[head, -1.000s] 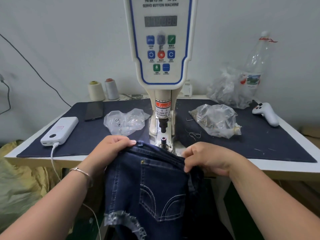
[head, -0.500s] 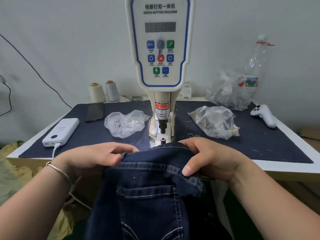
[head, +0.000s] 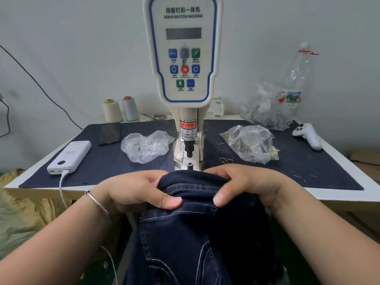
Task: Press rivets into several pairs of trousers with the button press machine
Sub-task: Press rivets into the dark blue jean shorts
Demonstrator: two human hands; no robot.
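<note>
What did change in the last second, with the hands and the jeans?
Both hands came closer together and gathered the jeans waistband into a bunch just before the press; the back pocket slid lower. Both kept their grip. Bags, power bank and the rest stayed put.

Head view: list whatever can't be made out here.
- Fingertips of the left hand and right hand: tucked behind the trousers waistband.
- Machine display digits: blurred.
- Plastic bag contents: too small.
- Trouser legs: cut off by the bottom edge.
</note>
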